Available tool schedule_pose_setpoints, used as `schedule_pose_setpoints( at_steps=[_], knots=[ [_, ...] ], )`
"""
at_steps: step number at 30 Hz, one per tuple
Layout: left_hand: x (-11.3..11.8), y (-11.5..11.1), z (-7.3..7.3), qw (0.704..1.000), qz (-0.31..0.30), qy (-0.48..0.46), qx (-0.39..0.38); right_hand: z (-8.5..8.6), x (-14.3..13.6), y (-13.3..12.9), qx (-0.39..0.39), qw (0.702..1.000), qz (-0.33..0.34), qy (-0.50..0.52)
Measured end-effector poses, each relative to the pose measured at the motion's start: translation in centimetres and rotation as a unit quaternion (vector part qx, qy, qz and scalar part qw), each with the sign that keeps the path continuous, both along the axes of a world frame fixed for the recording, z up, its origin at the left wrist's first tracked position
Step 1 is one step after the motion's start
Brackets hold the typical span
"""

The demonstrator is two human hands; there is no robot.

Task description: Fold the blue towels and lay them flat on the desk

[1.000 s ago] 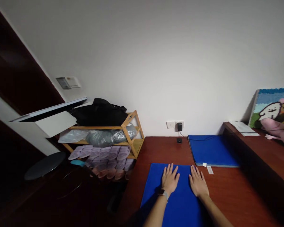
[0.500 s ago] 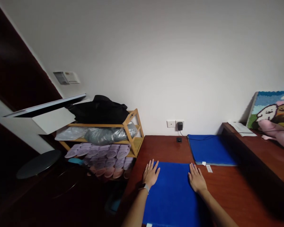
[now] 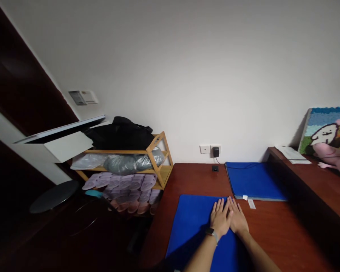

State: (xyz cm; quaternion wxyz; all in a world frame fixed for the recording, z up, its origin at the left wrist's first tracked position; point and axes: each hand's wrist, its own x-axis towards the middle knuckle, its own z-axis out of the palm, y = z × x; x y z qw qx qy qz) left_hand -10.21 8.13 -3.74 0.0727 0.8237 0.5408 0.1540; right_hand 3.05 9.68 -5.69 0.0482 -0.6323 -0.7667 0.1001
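Note:
A blue cloth [image 3: 191,217] lies flat on the reddish-brown table [image 3: 198,179] in front of me. My left hand [image 3: 221,219], with a watch [image 3: 211,232] on its wrist, rests palm down near the cloth's far right corner, fingers stretched out. Right beside it, my right hand [image 3: 238,219] lies flat along the cloth's right edge, its fingers also extended. The two hands touch or nearly touch at the fingers and thumbs. Neither one grasps anything. Farther back to the right lies a second blue cloth [image 3: 253,179], with white tags [image 3: 251,204] at its near edge.
To the left stands a wooden rack [image 3: 158,162] with a black bag [image 3: 121,134] and purple slippers [image 3: 124,181]. A charger [image 3: 215,152] is plugged into the wall, its cord crossing the rear cloth. A raised ledge [image 3: 303,175] on the right holds a pink plush toy [image 3: 334,156].
My left hand has slid from the cloth's left edge across to the right, up against my right hand. The right hand has stayed nearly in place. The view has shifted slightly.

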Motion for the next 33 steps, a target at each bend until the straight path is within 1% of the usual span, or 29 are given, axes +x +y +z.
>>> schedule_pose_setpoints(
  at_steps=[1, 2, 3, 5, 7, 9, 11, 13, 15, 18, 20, 23, 26, 28, 30, 31, 33],
  knots=[
    [-0.4, 0.0, -0.4, 1.0, 0.004, -0.002, -0.006, -0.1, 0.0, 0.0, 0.003, 1.0, -0.003, -0.001],
    [-1.4, 0.0, -0.6, 1.0, 0.012, 0.0, -0.008, 0.0, -0.1, 0.0, 0.002, 1.0, -0.013, -0.001],
    [-2.9, 0.0, -0.7, 1.0, 0.025, 0.007, -0.009, 0.1, -0.2, 0.0, 0.0, 1.0, -0.024, -0.001],
    [-7.0, 0.2, -0.5, 0.997, 0.066, 0.027, -0.013, 0.4, -0.4, 0.0, -0.003, 0.999, -0.043, -0.001],
    [-11.3, 0.4, 0.1, 0.991, 0.123, 0.052, -0.023, 0.8, -0.6, -0.1, -0.004, 0.999, -0.049, 0.0],
    [-14.9, 0.6, 0.7, 0.982, 0.169, 0.074, -0.03, 1.0, -0.7, -0.2, -0.004, 0.999, -0.051, 0.005],
    [-17.3, 0.9, 1.1, 0.977, 0.192, 0.089, -0.028, 1.0, -0.7, -0.2, -0.005, 0.998, -0.055, 0.007],
    [-18.4, 1.1, 1.2, 0.975, 0.2, 0.094, -0.018, 0.9, -0.7, -0.1, -0.003, 0.998, -0.056, 0.007],
    [-18.6, 1.2, 1.1, 0.974, 0.205, 0.095, -0.008, 1.0, -0.7, 0.0, -0.003, 0.998, -0.056, 0.005],
    [-18.3, 1.2, 0.9, 0.975, 0.203, 0.093, -0.004, 1.2, -0.9, -0.1, -0.017, 0.998, -0.06, -0.005],
    [-18.1, 1.1, 0.8, 0.975, 0.201, 0.09, -0.004, 1.2, -1.0, -0.6, -0.022, 0.997, -0.07, -0.006],
    [-18.1, 1.2, 0.7, 0.976, 0.202, 0.086, -0.001, 0.9, -1.2, -2.0, -0.007, 0.997, -0.078, 0.001],
    [-18.3, 1.5, 1.0, 0.974, 0.206, 0.093, -0.018, 0.8, -1.3, -3.2, -0.006, 0.997, -0.081, -0.003],
    [-18.2, 1.9, 1.6, 0.972, 0.209, 0.102, -0.043, 1.1, -1.4, -3.6, -0.009, 0.996, -0.084, -0.005],
    [-17.3, 2.1, 2.4, 0.972, 0.206, 0.106, -0.046, 1.5, -1.4, -3.7, -0.01, 0.996, -0.083, -0.004],
    [-16.3, 2.1, 2.7, 0.974, 0.199, 0.102, -0.035, 1.7, -1.5, -3.7, -0.012, 0.997, -0.083, -0.003],
    [-13.2, 1.5, 3.1, 0.984, 0.158, 0.082, 0.002, 1.9, -1.4, -3.7, -0.012, 0.997, -0.081, -0.002]
  ],
)
